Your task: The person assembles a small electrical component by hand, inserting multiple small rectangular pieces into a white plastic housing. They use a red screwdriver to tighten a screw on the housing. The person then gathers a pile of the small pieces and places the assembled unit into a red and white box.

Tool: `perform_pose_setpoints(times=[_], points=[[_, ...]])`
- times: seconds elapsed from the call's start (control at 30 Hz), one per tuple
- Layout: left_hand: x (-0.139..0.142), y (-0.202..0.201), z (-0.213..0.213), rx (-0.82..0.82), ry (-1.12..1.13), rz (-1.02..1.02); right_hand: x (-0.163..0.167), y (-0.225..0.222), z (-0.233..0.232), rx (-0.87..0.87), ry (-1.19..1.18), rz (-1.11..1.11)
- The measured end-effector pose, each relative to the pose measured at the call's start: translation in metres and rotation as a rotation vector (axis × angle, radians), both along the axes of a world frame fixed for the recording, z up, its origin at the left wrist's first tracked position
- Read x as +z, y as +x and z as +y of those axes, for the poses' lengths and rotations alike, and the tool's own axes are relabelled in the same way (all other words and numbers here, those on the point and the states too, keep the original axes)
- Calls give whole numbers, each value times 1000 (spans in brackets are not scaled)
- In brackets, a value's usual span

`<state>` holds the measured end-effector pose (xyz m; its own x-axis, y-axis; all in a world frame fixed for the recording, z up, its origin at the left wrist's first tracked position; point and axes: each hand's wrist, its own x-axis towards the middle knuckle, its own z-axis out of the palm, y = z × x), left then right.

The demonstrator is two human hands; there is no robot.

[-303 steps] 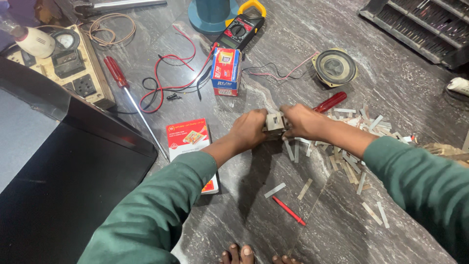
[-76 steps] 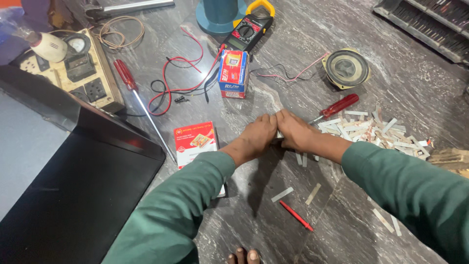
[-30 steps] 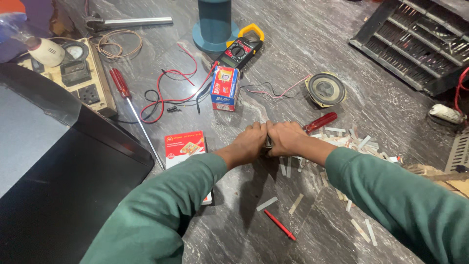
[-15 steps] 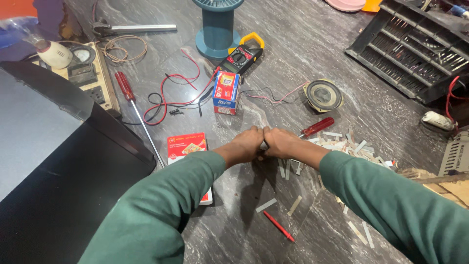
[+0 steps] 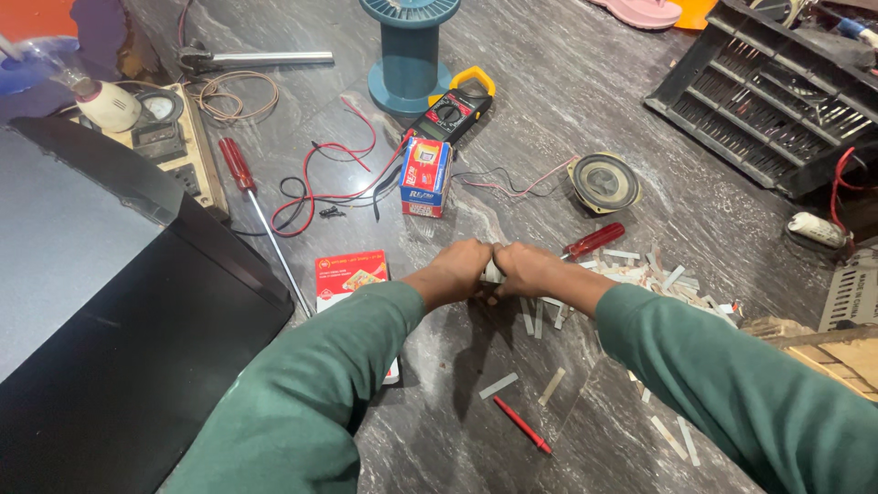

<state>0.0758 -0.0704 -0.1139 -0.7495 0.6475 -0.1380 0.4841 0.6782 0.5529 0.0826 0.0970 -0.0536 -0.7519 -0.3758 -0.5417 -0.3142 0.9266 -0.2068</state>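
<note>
Metal strips (image 5: pixel 640 274), red screwdriver (image 5: pixel 594 240) beside clasped hands (image 5: pixel 494 270).

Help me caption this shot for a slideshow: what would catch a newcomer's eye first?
Both hands, the left hand and right hand, press together around a small pale part at the middle of the dark marbled floor. Pale flat strips litter the floor to their right. Behind stand a teal spool and a yellow clamp meter.
</note>
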Motion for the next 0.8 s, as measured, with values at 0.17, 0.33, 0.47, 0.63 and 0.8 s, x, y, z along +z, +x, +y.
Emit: perform_pose_setpoints(times=[0.17, 0.33, 0.47, 0.63, 0.8], points=[[5, -1, -1, -8, 8, 31, -5, 2, 5, 5, -38, 44], [0, -1, 1, -6, 29, 52, -16, 4, 12, 1, -89, 61], [-5, -3, 7, 39, -60, -9, -20, 1, 13, -23, -129, 51], [-19, -5, 15, 85, -97, -84, -28, -7, 7, 9, -171, 14], [-40, 8, 10, 48, 47, 71, -37, 7, 10, 23, -161, 106]])
